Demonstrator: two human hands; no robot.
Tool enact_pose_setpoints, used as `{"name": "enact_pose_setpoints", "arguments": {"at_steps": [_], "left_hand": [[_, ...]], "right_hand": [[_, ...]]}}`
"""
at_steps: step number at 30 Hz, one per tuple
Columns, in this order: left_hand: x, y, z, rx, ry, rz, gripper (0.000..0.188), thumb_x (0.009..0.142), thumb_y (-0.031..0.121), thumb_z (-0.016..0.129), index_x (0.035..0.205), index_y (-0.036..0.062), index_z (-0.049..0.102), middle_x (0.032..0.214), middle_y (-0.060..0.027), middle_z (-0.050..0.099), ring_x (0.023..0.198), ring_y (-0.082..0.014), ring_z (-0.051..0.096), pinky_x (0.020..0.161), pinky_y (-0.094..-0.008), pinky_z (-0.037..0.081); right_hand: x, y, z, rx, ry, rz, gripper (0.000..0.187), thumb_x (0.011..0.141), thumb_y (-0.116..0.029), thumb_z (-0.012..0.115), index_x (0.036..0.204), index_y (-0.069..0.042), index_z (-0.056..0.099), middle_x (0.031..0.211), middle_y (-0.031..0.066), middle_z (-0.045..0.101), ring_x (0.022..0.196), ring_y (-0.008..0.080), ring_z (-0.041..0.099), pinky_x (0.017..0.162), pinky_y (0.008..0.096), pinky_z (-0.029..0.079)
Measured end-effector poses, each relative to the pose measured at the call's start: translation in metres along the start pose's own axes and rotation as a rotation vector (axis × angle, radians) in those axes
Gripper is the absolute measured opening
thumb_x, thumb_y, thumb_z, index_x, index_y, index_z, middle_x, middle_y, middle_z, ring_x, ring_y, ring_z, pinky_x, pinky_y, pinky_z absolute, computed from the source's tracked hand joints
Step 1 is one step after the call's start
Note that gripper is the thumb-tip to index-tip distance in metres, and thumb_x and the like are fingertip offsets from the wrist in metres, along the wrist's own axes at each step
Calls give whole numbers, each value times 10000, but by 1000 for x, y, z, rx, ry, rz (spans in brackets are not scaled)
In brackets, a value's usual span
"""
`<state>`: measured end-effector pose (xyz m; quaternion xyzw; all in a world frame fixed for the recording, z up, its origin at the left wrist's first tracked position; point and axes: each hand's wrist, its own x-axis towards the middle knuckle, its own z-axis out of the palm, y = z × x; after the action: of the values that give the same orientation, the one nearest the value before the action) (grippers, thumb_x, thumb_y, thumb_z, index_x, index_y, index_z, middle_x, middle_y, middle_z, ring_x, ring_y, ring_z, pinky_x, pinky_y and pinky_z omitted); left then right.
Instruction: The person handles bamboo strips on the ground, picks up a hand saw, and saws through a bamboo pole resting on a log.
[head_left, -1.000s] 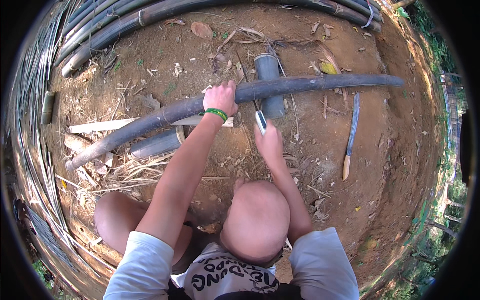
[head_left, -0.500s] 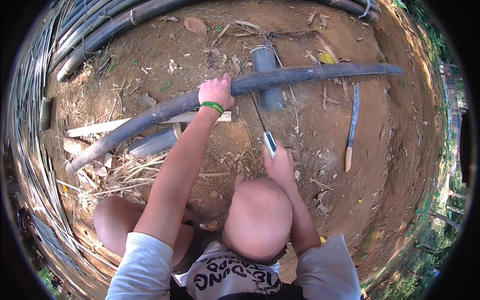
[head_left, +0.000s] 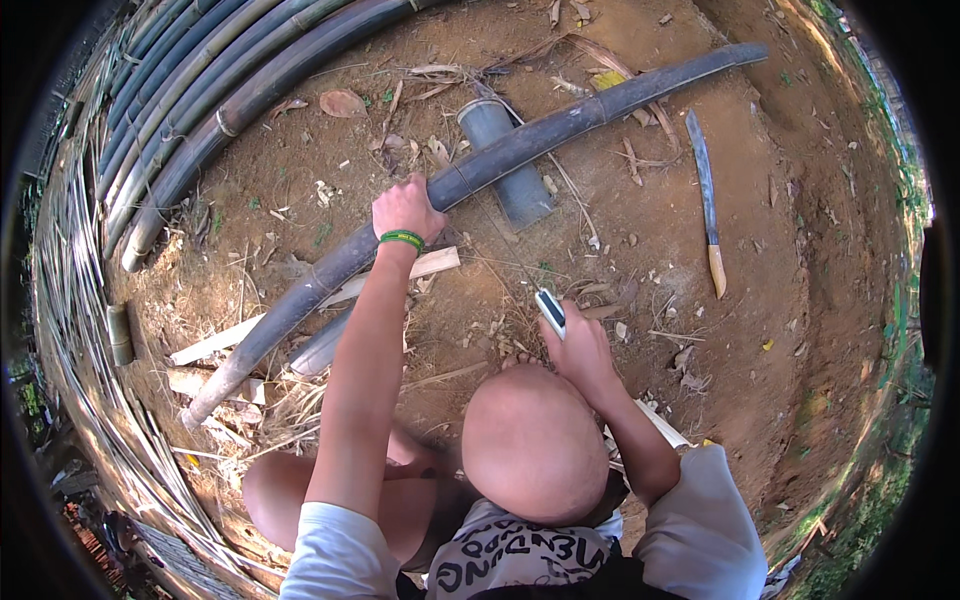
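Note:
A long dark bamboo pole (head_left: 640, 97) lies slantwise in front of me, its right part crossing over a short thick bamboo section (head_left: 525, 198). My left hand (head_left: 408, 210) is closed over the pole, left of that section. My right hand (head_left: 580, 340), near my knee, is closed around the white and dark handle of a hand saw (head_left: 550, 312). Its thin blade points up and left toward the pole beside my left hand, but is hard to make out against the soil. Whether the teeth sit in a cut cannot be seen.
To the right lies a machete (head_left: 704, 180) with a pale wooden handle. Several bamboo poles (head_left: 215, 125) are stacked at the far left. Another bamboo piece (head_left: 322, 345) and a pale split strip (head_left: 435, 264) lie under the pole's left part. Shavings and dry leaves litter the soil.
The whole view has turned and shifted, so the pole looks steeper. The saw handle is slightly farther from the pole, toward me. My left hand keeps its hold on the pole.

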<state>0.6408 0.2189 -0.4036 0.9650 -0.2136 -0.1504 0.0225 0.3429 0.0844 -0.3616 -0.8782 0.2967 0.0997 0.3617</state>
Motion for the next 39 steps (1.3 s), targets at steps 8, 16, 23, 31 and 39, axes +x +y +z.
{"name": "enact_pose_setpoints", "arguments": {"at_steps": [8,16,23,31,39], "left_hand": [[8,17,-20,-30,-55,26,601,680,429,832,1158,95,684,1059,-213,756,1019,-389,734,911,-465,592],[13,-1,-8,-50,-135,62,660,635,432,826,1180,82,700,1116,-200,751,1066,-374,721,956,-465,574],[7,10,-14,-26,-111,111,606,662,428,822,1148,82,714,1136,-208,747,1036,-381,736,945,-453,587],[-33,32,25,86,451,109,691,679,275,874,1251,92,533,1134,-99,655,1080,-311,676,922,-451,536],[-3,15,5,-48,95,83,544,723,239,799,1169,63,543,1099,-172,734,950,-402,745,830,-502,609]], "right_hand": [[125,-35,37,-13,179,-168,331,970,-268,689,1080,37,624,832,307,711,829,502,708,742,569,565],[-3,2,-5,35,74,-33,352,974,-275,662,1113,46,623,783,296,697,768,509,697,705,590,539],[144,-56,36,3,185,-150,330,966,-251,688,1070,57,633,857,309,717,848,503,710,750,565,578],[141,-54,37,68,172,-151,335,959,-265,690,1068,49,641,873,314,715,866,516,699,781,567,563],[42,-7,15,96,135,-64,336,973,-288,652,1104,20,620,798,299,698,798,519,690,717,592,537]]}}
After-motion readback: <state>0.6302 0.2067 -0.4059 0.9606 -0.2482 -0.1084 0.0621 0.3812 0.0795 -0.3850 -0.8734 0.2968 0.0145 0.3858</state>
